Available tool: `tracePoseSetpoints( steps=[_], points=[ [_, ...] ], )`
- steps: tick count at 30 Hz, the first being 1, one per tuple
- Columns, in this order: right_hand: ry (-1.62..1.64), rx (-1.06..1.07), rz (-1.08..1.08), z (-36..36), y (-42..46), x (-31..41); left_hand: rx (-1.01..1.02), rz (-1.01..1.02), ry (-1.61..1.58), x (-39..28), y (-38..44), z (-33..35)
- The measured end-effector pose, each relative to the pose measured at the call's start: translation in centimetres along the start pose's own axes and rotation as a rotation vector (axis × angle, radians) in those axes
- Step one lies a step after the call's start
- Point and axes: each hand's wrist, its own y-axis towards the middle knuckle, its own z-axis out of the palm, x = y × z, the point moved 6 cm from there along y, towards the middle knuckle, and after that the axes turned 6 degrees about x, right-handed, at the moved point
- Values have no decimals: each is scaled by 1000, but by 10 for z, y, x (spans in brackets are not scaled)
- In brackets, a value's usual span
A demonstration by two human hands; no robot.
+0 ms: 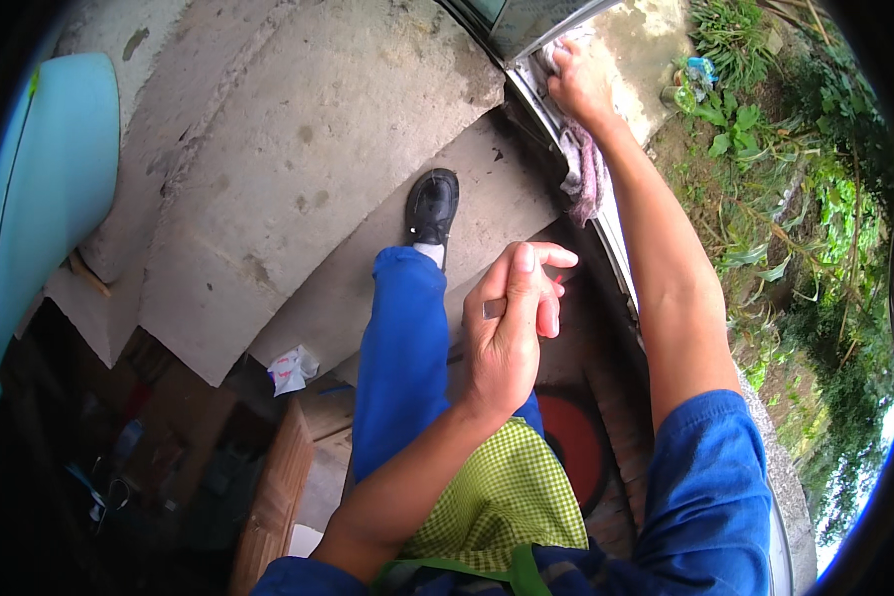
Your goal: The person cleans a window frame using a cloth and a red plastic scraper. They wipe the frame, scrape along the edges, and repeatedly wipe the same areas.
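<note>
My right hand (582, 82) is stretched out at the upper right, its fingers bunched on a damp-looking pale and pinkish cloth (585, 175) that lies along the white window sill track (533, 86). An edge of a framed glass window pane (536, 26) stands just beside that hand. My left hand (510, 320) is raised in the middle of the view, thumb laid over curled fingers. A small flat metal piece, perhaps a blade or scraper end, sticks out from its grip; the rest is hidden.
Concrete steps (305, 149) spread ahead, with my black shoe (432, 201) on one. A light-blue rounded object (67, 156) stands at the left. A crumpled wrapper (292, 370) lies near a wooden edge (276, 477). Plants (767, 246) grow outside at the right, near discarded containers (689, 86).
</note>
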Motion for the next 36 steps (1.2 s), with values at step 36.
tracePoseSetpoints(
  steps=[36],
  points=[
    [-906, 406, -652, 8, -86, 19, -16, -18, 28, -2, 22, 18]
  ],
)
